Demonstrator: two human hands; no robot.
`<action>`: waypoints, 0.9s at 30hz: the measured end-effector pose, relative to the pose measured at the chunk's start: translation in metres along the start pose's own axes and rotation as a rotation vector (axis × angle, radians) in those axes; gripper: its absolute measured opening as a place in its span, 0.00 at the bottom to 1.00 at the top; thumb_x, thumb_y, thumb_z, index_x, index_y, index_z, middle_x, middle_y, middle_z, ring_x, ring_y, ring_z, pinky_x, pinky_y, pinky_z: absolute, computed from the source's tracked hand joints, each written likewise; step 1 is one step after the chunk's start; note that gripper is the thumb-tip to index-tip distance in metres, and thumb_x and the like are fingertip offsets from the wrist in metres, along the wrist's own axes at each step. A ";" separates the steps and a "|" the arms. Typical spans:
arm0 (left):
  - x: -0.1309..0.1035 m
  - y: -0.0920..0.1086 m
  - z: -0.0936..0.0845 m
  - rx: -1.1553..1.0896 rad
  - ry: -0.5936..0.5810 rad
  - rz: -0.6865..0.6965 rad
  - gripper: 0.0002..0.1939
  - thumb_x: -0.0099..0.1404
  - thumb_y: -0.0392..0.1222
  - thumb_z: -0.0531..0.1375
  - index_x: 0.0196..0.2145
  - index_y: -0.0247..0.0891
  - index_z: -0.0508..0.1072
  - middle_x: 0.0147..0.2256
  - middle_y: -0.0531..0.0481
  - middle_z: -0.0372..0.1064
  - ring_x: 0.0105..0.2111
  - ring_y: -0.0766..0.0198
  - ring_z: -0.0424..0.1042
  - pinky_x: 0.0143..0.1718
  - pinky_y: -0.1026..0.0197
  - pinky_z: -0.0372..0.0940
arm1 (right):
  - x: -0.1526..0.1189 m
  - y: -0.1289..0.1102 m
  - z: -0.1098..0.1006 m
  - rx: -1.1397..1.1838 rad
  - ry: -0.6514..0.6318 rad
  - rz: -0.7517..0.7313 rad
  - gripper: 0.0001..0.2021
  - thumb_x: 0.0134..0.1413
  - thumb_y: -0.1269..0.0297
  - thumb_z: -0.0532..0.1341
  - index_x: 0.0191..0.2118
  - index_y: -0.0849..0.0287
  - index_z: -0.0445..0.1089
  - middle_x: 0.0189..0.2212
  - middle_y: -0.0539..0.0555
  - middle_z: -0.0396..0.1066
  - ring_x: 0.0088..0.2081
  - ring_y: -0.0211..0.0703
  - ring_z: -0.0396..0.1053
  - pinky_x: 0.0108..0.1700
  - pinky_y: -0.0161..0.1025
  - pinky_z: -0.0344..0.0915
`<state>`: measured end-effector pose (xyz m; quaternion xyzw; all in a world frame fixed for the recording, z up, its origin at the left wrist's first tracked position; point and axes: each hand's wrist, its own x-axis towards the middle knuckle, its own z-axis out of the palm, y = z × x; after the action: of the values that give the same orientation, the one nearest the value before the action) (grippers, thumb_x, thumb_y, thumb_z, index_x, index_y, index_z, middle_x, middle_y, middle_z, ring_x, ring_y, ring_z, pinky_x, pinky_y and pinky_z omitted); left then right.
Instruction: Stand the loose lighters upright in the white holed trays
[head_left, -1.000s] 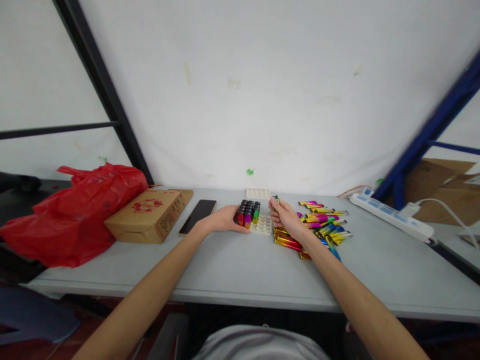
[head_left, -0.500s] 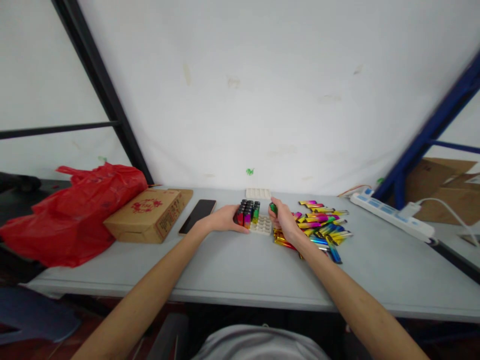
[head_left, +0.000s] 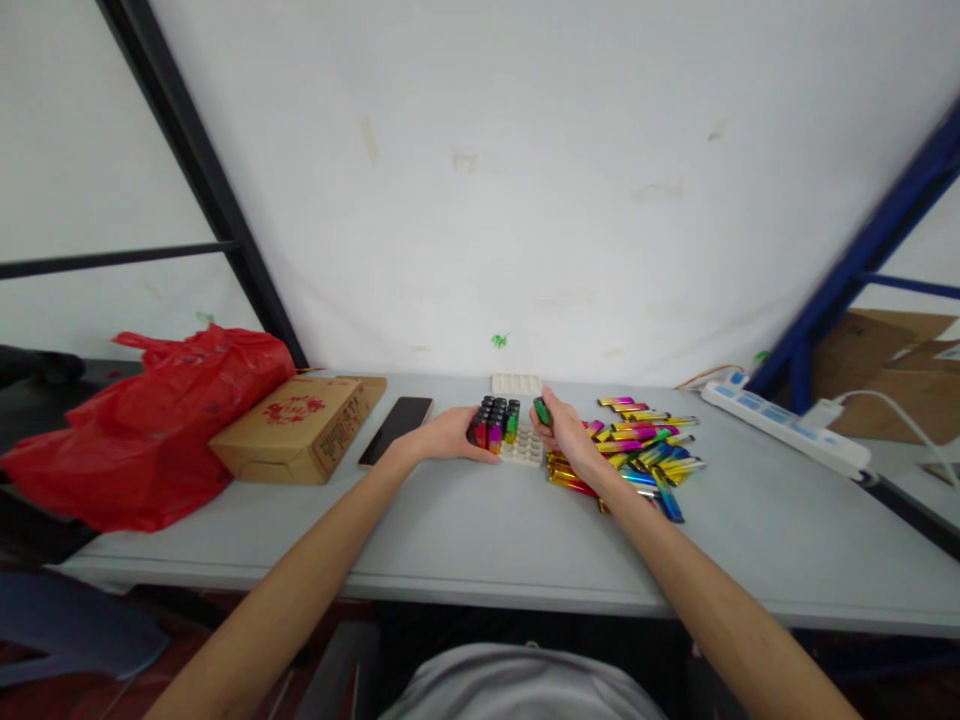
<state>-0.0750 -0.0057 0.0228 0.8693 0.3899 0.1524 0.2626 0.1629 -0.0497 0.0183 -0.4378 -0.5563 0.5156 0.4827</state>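
My left hand [head_left: 456,435] curls round the left side of a white tray [head_left: 529,449], thumb along its front, against upright lighters [head_left: 495,424] with black tops and shiny red, purple and green bodies. They fill the tray's left part; bare holes show on its right. Just above those holes, my right hand [head_left: 564,428] grips a green lighter [head_left: 542,410], which is tilted, its lower end hidden by the fingers. Right of the tray, beside and under my right wrist, lies a loose pile of metallic lighters [head_left: 637,450] in gold, pink, blue and red.
A second white tray [head_left: 516,384] lies by the wall. To the left are a black phone [head_left: 397,430], a cardboard box [head_left: 292,425] and a red plastic bag [head_left: 165,430]. A white power strip [head_left: 787,430] with a plugged-in cable lies at the right, near a blue frame [head_left: 862,240].
My right hand has moved slightly left with the green lighter, bringing it nearer the upright lighters and showing more of its body. My left hand stays at the tray.
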 end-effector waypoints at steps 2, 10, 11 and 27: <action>0.000 0.000 0.000 -0.006 -0.004 0.002 0.39 0.50 0.63 0.72 0.54 0.38 0.73 0.51 0.45 0.78 0.49 0.47 0.77 0.50 0.54 0.69 | -0.002 -0.003 -0.004 -0.076 -0.022 -0.095 0.27 0.65 0.36 0.48 0.31 0.56 0.64 0.19 0.43 0.53 0.18 0.34 0.49 0.21 0.34 0.47; 0.001 -0.002 0.001 -0.006 0.000 -0.005 0.39 0.50 0.62 0.72 0.53 0.38 0.73 0.50 0.45 0.78 0.48 0.47 0.77 0.48 0.55 0.69 | -0.016 -0.021 -0.017 -0.717 -0.016 -0.506 0.18 0.67 0.46 0.56 0.36 0.57 0.68 0.33 0.52 0.70 0.36 0.42 0.67 0.39 0.38 0.62; 0.001 -0.001 0.001 -0.004 0.003 -0.008 0.39 0.49 0.63 0.72 0.52 0.38 0.73 0.49 0.45 0.78 0.48 0.47 0.77 0.48 0.55 0.69 | -0.017 -0.022 -0.016 -0.750 -0.019 -0.512 0.18 0.68 0.46 0.56 0.35 0.57 0.68 0.31 0.51 0.71 0.34 0.42 0.68 0.38 0.38 0.62; 0.002 -0.001 0.000 0.024 0.008 -0.003 0.38 0.49 0.64 0.72 0.51 0.38 0.73 0.47 0.46 0.79 0.44 0.49 0.77 0.45 0.56 0.69 | -0.008 -0.006 -0.002 -1.165 -0.090 -0.473 0.17 0.70 0.48 0.57 0.42 0.58 0.73 0.28 0.55 0.76 0.29 0.43 0.71 0.34 0.36 0.58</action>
<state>-0.0741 -0.0044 0.0223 0.8712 0.3941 0.1508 0.2509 0.1658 -0.0576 0.0236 -0.4718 -0.8474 0.0254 0.2422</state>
